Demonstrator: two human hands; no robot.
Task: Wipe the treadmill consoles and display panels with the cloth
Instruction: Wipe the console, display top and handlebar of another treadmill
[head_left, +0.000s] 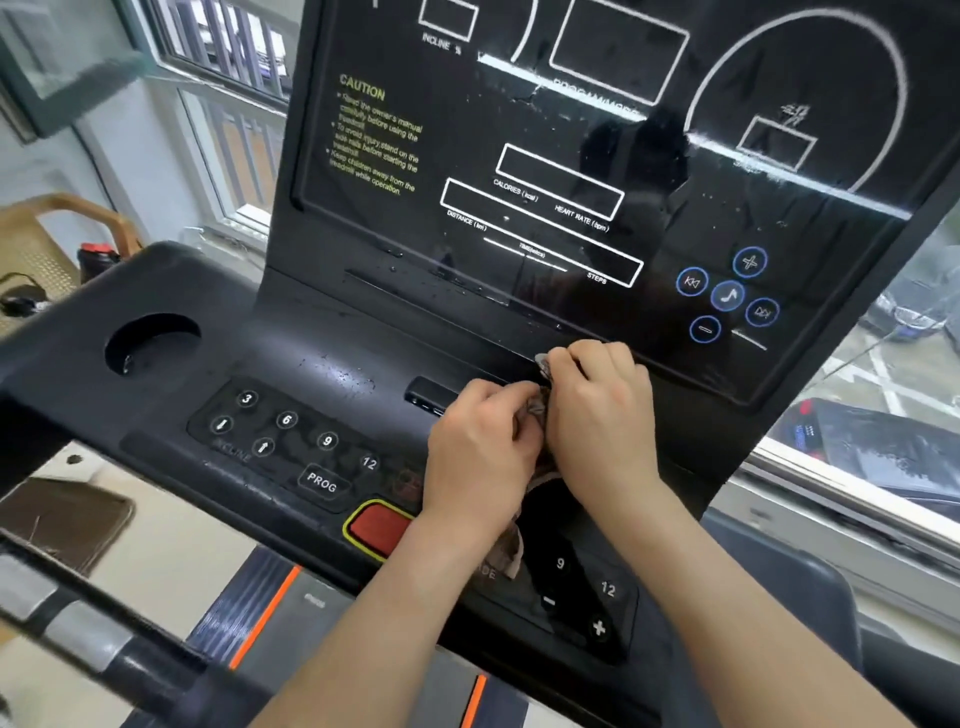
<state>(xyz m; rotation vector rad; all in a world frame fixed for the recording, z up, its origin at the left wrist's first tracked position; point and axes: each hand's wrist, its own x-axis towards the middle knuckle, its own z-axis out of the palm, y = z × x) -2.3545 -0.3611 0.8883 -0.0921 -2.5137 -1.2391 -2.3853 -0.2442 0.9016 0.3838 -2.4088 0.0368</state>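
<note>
**Cloth gathered, wiping mostly ahead**

The cloth (536, 408) is bunched between my left hand (480, 447) and right hand (602, 415), both pinching it just above the console (291, 364), below the panel (519, 156). Droplets speckle both surfaces, so most wiping looks undone.

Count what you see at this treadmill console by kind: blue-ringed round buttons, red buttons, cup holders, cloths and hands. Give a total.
Blue-ringed round buttons: 5
Red button: 1
Cup holder: 1
Cloth: 1
Hands, left hand and right hand: 2
Total: 10
</note>
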